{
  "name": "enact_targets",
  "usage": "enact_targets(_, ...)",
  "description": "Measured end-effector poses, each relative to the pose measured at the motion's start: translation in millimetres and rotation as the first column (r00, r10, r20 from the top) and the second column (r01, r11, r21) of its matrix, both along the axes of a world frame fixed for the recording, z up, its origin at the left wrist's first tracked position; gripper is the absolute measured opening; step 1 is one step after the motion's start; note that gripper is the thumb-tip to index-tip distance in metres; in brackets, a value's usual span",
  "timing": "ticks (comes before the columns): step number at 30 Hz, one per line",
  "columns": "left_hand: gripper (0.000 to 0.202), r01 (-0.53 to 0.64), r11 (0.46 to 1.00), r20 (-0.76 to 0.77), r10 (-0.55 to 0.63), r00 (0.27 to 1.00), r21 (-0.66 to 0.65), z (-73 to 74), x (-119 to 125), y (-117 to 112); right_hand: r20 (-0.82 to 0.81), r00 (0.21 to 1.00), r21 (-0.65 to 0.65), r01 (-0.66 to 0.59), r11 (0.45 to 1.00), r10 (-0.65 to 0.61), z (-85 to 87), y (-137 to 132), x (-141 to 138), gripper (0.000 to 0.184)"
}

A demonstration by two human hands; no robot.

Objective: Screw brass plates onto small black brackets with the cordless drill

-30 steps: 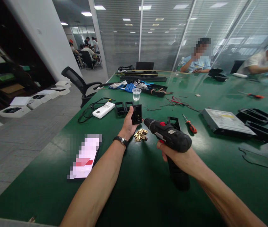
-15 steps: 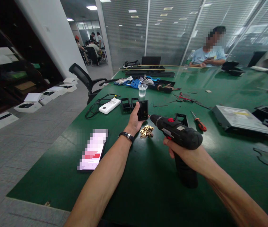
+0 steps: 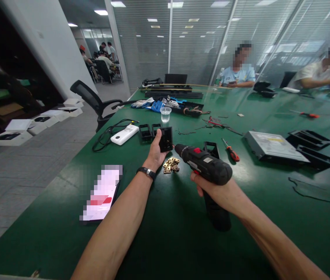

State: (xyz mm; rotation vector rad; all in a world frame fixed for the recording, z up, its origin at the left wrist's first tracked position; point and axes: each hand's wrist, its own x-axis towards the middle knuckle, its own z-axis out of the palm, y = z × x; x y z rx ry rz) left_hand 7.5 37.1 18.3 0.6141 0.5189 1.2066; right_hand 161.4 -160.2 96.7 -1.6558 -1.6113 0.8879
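My left hand (image 3: pixel 156 151) grips a black plastic box (image 3: pixel 166 139) by its side, thumb uppermost, holding it upright over the table. My right hand (image 3: pixel 208 184) is wrapped round the handle of a black cordless drill (image 3: pixel 207 163), whose chuck points left at the box. The drill's tip is close to the box's right side; whether it touches is too small to tell. Below the box lies a small pile of brass-coloured metal pieces (image 3: pixel 171 165). Two more black plastic frames (image 3: pixel 145 133) stand just behind my left hand, and another black frame (image 3: pixel 211 148) lies behind the drill.
On the green table (image 3: pixel 165 233) are a phone (image 3: pixel 103 194), a white power bank (image 3: pixel 124 134) with a black cable, a clear cup (image 3: pixel 165 114), a screwdriver (image 3: pixel 231 151) and a silver metal case (image 3: pixel 275 147). Gloves (image 3: pixel 156 105) lie further back. People sit across the table.
The whole scene has shifted left in view as the head turned right, bringing more of a second person into sight. Both hands keep their holds, with box and drill in much the same relation.
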Motion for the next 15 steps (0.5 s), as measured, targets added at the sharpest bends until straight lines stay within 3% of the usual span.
enact_targets(15, 0.049, -0.012, 1.000, 0.012, 0.012, 1.000, -0.010, 0.1, 0.8, 0.3, -0.014, 1.000, -0.004, -0.009, 1.000, 0.009, 0.2, 0.4, 0.4, 0.031)
